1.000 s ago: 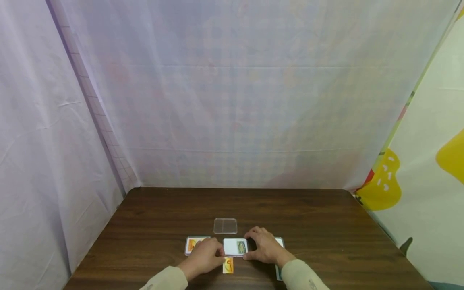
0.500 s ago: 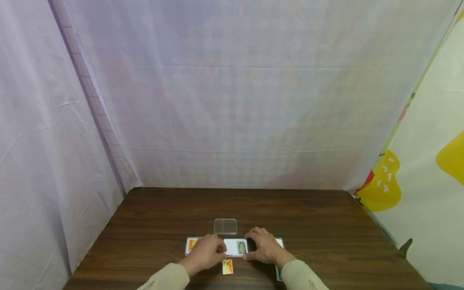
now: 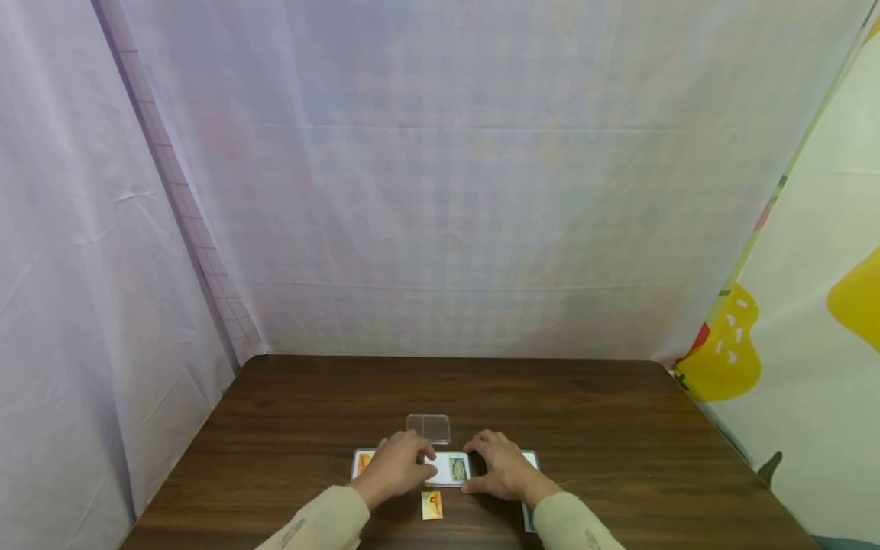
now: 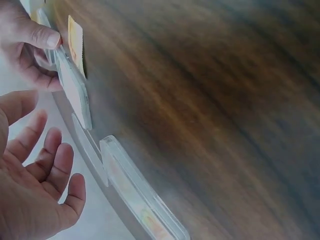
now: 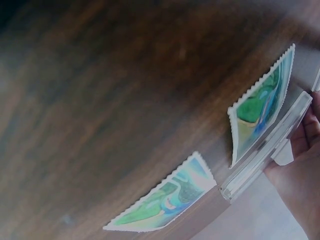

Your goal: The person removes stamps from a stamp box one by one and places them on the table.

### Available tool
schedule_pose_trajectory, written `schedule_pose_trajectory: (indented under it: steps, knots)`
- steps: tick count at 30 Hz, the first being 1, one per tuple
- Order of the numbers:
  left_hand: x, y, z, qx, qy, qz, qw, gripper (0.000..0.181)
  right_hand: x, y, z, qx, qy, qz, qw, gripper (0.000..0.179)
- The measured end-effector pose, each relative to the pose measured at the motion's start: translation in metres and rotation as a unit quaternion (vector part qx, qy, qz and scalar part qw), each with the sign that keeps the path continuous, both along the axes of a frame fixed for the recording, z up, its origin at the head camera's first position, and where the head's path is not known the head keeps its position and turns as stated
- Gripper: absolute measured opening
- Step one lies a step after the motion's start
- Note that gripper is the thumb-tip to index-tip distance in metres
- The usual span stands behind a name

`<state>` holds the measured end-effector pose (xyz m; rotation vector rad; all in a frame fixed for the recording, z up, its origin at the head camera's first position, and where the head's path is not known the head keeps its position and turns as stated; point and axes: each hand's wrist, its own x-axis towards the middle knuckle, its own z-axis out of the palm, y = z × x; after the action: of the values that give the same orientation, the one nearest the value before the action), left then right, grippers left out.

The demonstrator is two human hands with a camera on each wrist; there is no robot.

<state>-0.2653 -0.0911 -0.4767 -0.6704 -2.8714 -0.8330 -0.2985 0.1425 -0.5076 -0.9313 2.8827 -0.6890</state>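
A flat clear plastic case [image 3: 443, 470] with a white insert lies before me, a green stamp [image 3: 458, 469] at its right side. My right hand [image 3: 500, 466] grips the case's right end, thumb at the near edge and fingers at the far edge. Over its left part hovers my left hand [image 3: 395, 466], fingers loosely bent; the left wrist view shows nothing in them. Just in front of the case lies a yellow-orange stamp [image 3: 431, 505]. A clear lid [image 3: 436, 429] rests beyond, its near left corner covered by the left hand.
Left of the hands lies another clear case [image 3: 361, 461] with an orange stamp, partly hidden. A third case [image 5: 270, 150] sits beneath the right wrist, beside two green-blue stamps, a nearer stamp [image 5: 165, 200] and another stamp [image 5: 262, 107]. All rest on a dark wooden table [image 3: 309, 405].
My left hand has moved up and slightly away from the yellow-orange stamp, its fingers spreading and now overlapping the clear lid. My right hand has stayed on the case.
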Motion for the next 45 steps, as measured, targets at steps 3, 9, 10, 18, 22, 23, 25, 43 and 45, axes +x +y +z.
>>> schedule_pose_trajectory:
  steps: [3,9,10,18,22,23,25,43,45]
  knots:
    - [-0.003,0.003,0.001,0.008,-0.011,0.005,0.9999,0.016,0.000,0.000,0.000,0.000,-0.002,0.000,1.0000,0.061]
    - [-0.011,0.006,0.002,0.019,-0.012,0.011,0.9997,0.015,-0.001,0.000,-0.002,-0.001,0.006,0.001,1.0000,0.060]
    - [-0.012,0.007,0.002,0.021,-0.012,0.012,0.9996,0.015,-0.001,0.000,-0.002,-0.002,0.008,0.001,1.0000,0.060]
    - [-0.020,0.010,0.000,0.030,-0.014,0.017,0.9993,0.017,-0.001,0.000,-0.003,-0.006,0.007,0.002,0.9999,0.060]
    - [-0.023,0.013,-0.001,0.031,-0.016,0.021,0.9992,0.016,-0.001,0.000,-0.003,-0.007,0.005,0.001,1.0000,0.060]
    - [-0.024,0.014,-0.002,0.033,-0.016,0.022,0.9991,0.016,-0.001,0.000,-0.003,-0.007,0.005,0.001,1.0000,0.060]
    - [-0.025,0.015,-0.003,0.033,-0.016,0.023,0.9991,0.016,-0.001,0.000,-0.003,-0.008,0.005,0.001,1.0000,0.060]
    - [-0.032,0.026,-0.014,0.010,-0.015,0.037,0.9991,0.018,0.000,-0.001,-0.001,-0.002,0.002,-0.001,1.0000,0.061]
    - [-0.032,0.027,-0.015,0.006,-0.019,0.039,0.9990,0.018,0.000,-0.001,-0.001,-0.003,0.002,0.000,1.0000,0.060]
